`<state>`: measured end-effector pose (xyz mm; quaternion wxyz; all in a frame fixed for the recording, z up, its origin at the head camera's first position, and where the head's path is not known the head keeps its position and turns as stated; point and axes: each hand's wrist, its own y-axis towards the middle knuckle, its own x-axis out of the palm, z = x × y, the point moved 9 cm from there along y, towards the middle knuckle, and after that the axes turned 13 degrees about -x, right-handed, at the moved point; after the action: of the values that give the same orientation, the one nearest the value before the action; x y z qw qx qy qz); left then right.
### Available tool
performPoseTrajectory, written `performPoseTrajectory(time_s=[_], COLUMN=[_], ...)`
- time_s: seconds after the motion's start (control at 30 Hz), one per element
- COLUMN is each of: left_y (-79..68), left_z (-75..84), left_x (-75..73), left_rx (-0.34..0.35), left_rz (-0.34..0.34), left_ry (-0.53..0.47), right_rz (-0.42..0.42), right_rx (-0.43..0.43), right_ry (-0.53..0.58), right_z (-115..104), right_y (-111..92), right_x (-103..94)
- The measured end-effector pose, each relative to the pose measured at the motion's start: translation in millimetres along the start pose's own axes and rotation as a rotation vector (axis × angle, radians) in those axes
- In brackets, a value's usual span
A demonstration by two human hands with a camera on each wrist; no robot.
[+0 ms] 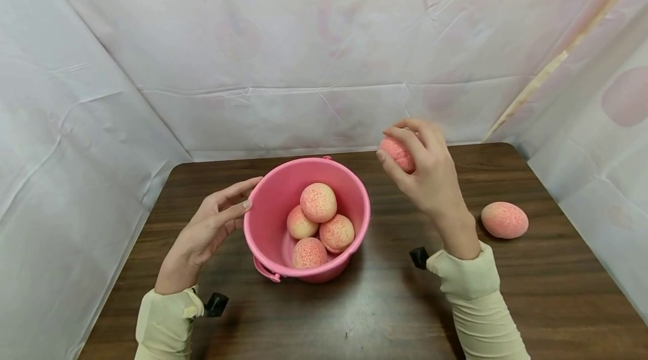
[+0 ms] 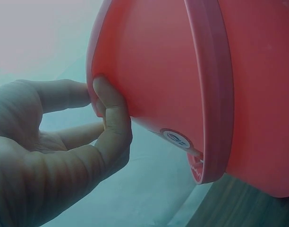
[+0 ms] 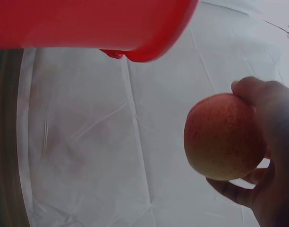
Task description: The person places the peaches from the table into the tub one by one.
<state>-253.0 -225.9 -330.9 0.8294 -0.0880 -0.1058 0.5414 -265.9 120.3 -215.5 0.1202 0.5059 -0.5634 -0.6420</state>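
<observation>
A pink bucket (image 1: 307,219) stands on the table with several speckled peaches (image 1: 318,202) inside it. My left hand (image 1: 215,225) pinches its rim (image 2: 90,71) at the left side, the thumb (image 2: 111,109) on one face and the fingers (image 2: 64,94) on the other. Up to the right of the bucket, my right hand (image 1: 427,171) holds a pinkish-red peach (image 3: 225,137) between thumb and fingertips, raised above the table. One more peach (image 1: 504,220) lies on the tabletop, to the right of the right wrist.
The dark wooden table (image 1: 385,315) ends at the back against white sheeting (image 1: 304,56), which also hangs on both sides. The bucket's handle (image 1: 266,271) hangs at its front left. Small black cameras (image 1: 216,304) sit at the wrists.
</observation>
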Motion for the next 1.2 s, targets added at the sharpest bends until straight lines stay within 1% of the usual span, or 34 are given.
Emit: performPoseTrajectory(time_s=[0.13, 0.23, 0.5, 0.7, 0.9, 1.1, 1.2], left_y=[0.9, 1.1, 2.4, 2.9, 0.7, -1.1, -1.2], left_z=[0.6, 1.2, 2.4, 1.8, 0.3, 0.3, -0.5], left_x=[0.2, 0.6, 1.2, 0.1, -0.6, -0.3, -0.5], left_rx=[0.000, 0.003, 0.006, 0.003, -0.003, -0.014, -0.017], left_rz=[0.001, 0.002, 0.002, 0.009, 0.018, 0.028, 0.031], left_ry=[0.000, 0.006, 0.010, 0.010, 0.014, 0.013, 0.015], right_rz=[-0.005, -0.010, 0.007, 0.034, 0.010, -0.039, -0.082], right_rx=[-0.112, -0.168, -0.271, -0.341, -0.391, -0.398, -0.398], right_ry=[0.051, 0.080, 0.132, 0.202, 0.272, 0.317, 0.325], right_z=[-13.6, -22.4, -41.1, -57.8, -75.3, -86.2, -92.4], right_y=[3.7, 5.9, 10.3, 13.7, 13.0, 11.4, 9.4], right_x=[6.4, 9.7, 11.0, 12.1, 19.6, 29.7, 36.8])
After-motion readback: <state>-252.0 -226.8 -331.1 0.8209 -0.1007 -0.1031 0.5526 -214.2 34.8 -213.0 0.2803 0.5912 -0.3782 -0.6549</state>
